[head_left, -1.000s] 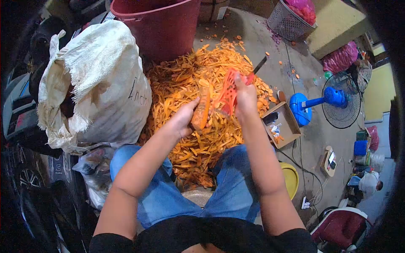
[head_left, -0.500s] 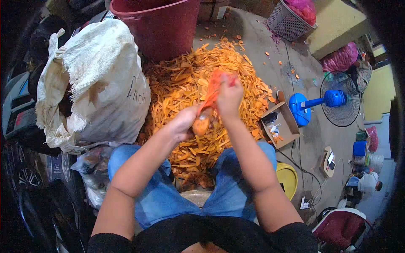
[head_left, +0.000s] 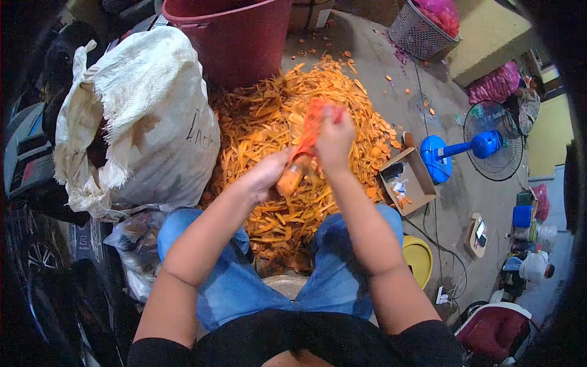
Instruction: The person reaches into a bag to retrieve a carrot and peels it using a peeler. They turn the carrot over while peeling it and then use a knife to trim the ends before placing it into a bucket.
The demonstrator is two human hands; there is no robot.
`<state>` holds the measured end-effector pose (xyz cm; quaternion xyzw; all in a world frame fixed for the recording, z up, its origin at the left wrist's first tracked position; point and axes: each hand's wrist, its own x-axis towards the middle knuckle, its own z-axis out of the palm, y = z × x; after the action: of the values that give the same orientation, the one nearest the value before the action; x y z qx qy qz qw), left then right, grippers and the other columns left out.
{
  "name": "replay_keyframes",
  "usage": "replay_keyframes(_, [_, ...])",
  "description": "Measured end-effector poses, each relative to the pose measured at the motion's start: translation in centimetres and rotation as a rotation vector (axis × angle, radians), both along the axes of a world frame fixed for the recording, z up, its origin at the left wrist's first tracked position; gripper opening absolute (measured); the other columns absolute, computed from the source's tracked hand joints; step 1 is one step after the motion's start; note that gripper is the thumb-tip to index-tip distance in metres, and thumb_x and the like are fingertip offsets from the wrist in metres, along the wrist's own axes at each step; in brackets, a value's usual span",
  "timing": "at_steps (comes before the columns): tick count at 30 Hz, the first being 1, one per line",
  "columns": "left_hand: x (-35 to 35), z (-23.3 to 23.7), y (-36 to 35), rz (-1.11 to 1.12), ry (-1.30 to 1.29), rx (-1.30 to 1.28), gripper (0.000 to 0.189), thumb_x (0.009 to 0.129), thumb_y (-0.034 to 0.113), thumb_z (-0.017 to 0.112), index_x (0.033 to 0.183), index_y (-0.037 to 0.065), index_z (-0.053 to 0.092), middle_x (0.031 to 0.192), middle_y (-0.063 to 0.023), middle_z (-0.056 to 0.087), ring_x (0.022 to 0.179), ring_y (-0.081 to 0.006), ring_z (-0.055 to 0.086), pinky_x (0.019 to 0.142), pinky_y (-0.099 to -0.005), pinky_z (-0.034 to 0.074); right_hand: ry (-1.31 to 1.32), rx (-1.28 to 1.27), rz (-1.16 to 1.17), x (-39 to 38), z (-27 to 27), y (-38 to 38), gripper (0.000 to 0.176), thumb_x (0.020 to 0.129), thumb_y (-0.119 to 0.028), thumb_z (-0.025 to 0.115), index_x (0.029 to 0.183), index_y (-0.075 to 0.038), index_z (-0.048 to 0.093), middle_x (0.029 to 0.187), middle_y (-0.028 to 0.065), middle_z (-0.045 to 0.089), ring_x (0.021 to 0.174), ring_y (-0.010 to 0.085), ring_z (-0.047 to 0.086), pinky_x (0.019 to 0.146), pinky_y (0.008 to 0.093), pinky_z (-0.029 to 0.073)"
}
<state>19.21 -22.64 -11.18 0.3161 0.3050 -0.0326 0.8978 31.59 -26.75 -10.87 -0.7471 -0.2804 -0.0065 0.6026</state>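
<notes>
My left hand (head_left: 269,173) is closed around the lower part of a thick carrot (head_left: 288,182), whose blunt orange end points toward me. The far part is a brighter red-orange and blurred. My right hand (head_left: 336,144) is closed over the carrot's far side, gripping what looks like a red-handled peeler (head_left: 334,112); its blade cannot be made out. Both hands are above a large heap of orange peelings (head_left: 263,131) on the floor between my knees.
A white woven sack (head_left: 165,116) stands left, with a maroon tub (head_left: 229,49) behind it. On the right are a cardboard box (head_left: 416,189), a blue fan (head_left: 471,147), a yellow lid (head_left: 417,260) and cables. A grey basket (head_left: 417,33) stands at the back. A person (head_left: 533,267) is far right.
My right hand and the red tool have shifted slightly along the carrot, and the carrot's near end has moved a little to the left. The heap looks the same.
</notes>
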Motion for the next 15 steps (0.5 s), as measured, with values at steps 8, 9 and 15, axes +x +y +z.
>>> replay_keyframes(8, [0.4,0.2,0.2,0.001,0.004,-0.105,0.036,0.083,0.034,0.029,0.100,0.007,0.045,0.082,-0.0084,0.054,0.065,-0.0161,0.055,0.052,-0.0288,0.046,0.243,0.139,-0.160,4.1,-0.5,-0.2,0.023,0.078,-0.020,0.047,0.069,0.001,0.048,0.054,0.0080,0.050,0.047,0.0167,0.045,0.047,0.0303,0.036])
replay_keyframes(9, [0.5,-0.4,0.4,0.007,0.005,-0.104,0.036,0.083,0.034,0.029,0.100,0.007,0.045,0.082,-0.0084,0.054,0.065,-0.0161,0.055,0.052,-0.0288,0.046,0.170,0.103,-0.049,1.9,0.2,-0.1,0.022,0.078,-0.020,0.047,0.069,0.000,0.048,0.054,0.0082,0.050,0.048,0.0176,0.045,0.047,0.0303,0.035])
replay_keyframes(15, [-0.2,0.8,-0.4,-0.029,0.116,0.054,0.035,0.083,0.032,0.028,0.100,0.006,0.045,0.081,-0.0074,0.055,0.064,-0.0165,0.055,0.054,-0.0302,0.047,-0.005,0.019,-0.001,0.7,-0.6,0.1,0.023,0.079,-0.019,0.044,0.067,0.000,0.046,0.056,0.0109,0.048,0.049,0.0225,0.044,0.047,0.0310,0.035])
